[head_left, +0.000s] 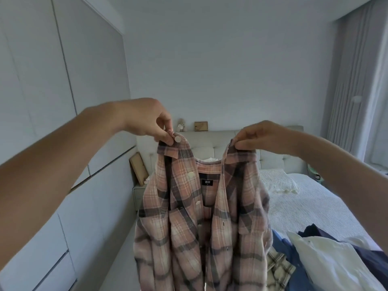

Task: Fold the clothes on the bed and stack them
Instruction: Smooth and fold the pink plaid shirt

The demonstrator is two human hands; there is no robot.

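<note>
Grey-white striped bedding covers one bed (327, 208), filling the frame from 3 to 5 o'clock, with one tufted pale headboard (210, 143) at centre. One tall bank of white wardrobe doors (52, 101) runs along 9 o'clock. One set of pale curtains (354, 91) hangs at 2 o'clock.

One pink and grey plaid shirt (189, 227) hangs in the air at 6 o'clock, open down the front, black neck label showing inside. It is clear of the mattress as far as seen; its hem runs out of frame. Buttons visible on it: four at least, counted down the left placket.

Two hands, both raised at centre. Left hand (151, 122) at 10 o'clock of the shirt: fingers (168, 139) pinch the collar tip just beside the top button. Right hand (258, 135) at 1 o'clock of the shirt: fingers pinch the other collar end. Both grips closed on cloth, hands well apart, collar stretched between them.

Heap of loose clothes at 5 o'clock on the bed: one white garment (327, 261), one dark navy piece (315, 232), one blue piece (281, 246), one cream checked piece (277, 269). They overlap; exact count below them cannot be told.

One crumpled white textile (279, 181) lies near the headboard at 3 o'clock.

One bedside cabinet (138, 196) at 8 o'clock of centre; one frame (138, 168) leans on it. On the headboard ledge: one small frame (201, 126), one small soft figure (181, 124).
</note>
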